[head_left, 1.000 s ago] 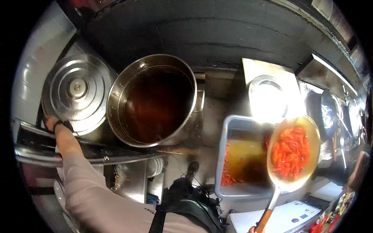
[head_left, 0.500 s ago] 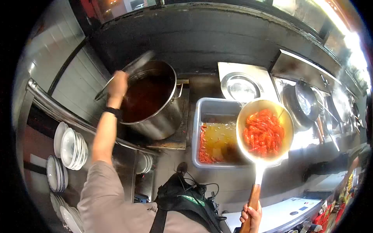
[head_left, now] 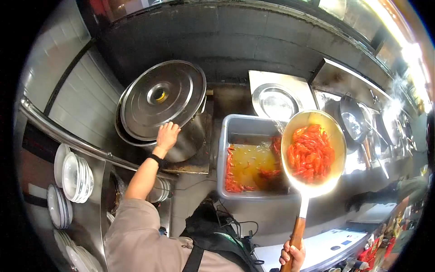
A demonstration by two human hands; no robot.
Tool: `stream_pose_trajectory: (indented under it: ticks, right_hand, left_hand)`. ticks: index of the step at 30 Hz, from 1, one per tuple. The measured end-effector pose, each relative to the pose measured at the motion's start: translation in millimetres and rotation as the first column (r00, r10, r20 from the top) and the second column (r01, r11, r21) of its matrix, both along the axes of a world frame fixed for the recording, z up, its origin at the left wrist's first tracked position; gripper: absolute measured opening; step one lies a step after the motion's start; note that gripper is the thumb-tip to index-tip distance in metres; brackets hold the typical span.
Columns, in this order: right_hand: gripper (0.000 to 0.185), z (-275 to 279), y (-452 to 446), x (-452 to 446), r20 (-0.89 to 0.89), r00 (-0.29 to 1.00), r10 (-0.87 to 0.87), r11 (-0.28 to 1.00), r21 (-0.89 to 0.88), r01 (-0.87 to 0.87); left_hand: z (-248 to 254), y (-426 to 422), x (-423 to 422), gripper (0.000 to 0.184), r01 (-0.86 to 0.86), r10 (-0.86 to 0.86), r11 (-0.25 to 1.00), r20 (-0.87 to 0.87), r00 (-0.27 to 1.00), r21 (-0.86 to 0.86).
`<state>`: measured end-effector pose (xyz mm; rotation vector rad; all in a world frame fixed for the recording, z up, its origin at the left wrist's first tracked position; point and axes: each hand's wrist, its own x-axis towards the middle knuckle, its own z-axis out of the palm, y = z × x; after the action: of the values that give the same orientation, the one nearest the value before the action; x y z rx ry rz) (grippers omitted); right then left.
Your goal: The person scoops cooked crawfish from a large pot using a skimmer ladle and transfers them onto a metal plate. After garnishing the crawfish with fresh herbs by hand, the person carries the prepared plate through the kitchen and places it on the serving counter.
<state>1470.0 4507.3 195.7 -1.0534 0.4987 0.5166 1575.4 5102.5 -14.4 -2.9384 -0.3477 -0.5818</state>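
My left hand is at the near edge of a round metal lid, its fingers on the rim. The lid covers most of a large steel pot, a little askew, with a dark gap at its left. At the lower right, my right hand grips the wooden handle of a big ladle. Red crayfish fill the ladle's bowl, which hangs over the right side of a grey tub. Yellowish liquid and more red crayfish lie in the tub.
Behind the tub, a round metal basin rests on a pale board. Woks and utensils stand at the right, with steam beyond. Stacked white plates are on the left. A white-topped counter is at the lower right.
My left hand has brought the lid over the pot, which stood uncovered a second ago, and lowered it there. The ladle of crayfish stays raised in my right hand.
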Motion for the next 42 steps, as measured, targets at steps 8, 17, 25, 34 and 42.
stream_pose_trajectory:
  ticks: [8,17,25,34,42]
  right_hand:
    - [0.037,-14.4,7.0,16.1,-0.02,0.999,-0.026,0.999,-0.021,0.025]
    - [0.042,4.0,41.3,46.0,-0.1,0.993,-0.063,0.998,0.023,0.065]
    - [0.04,-0.1,67.8,41.1,-0.201,0.97,-0.138,0.989,0.028,0.147]
    - [0.063,-32.7,90.6,74.3,-0.232,0.955,-0.183,0.956,0.185,0.228]
    - [0.056,-44.4,79.1,83.4,-0.151,0.979,-0.14,0.959,0.227,0.172]
  left_hand:
    - [28.5,17.9,-59.1,0.014,0.003,-0.002,1.0,-0.195,0.981,0.005]
    - [126.1,-75.9,156.3,0.035,0.143,-0.283,0.92,-0.366,0.887,-0.365]
    - [13.8,-135.2,466.5,0.032,-0.183,-0.325,0.764,-0.613,0.72,-0.619]
    - [-140.2,-117.4,627.2,0.035,0.038,-0.217,0.926,-0.445,0.869,-0.376]
    - [-176.0,-104.2,709.4,0.035,-0.265,-0.172,0.828,-0.673,0.72,-0.495]
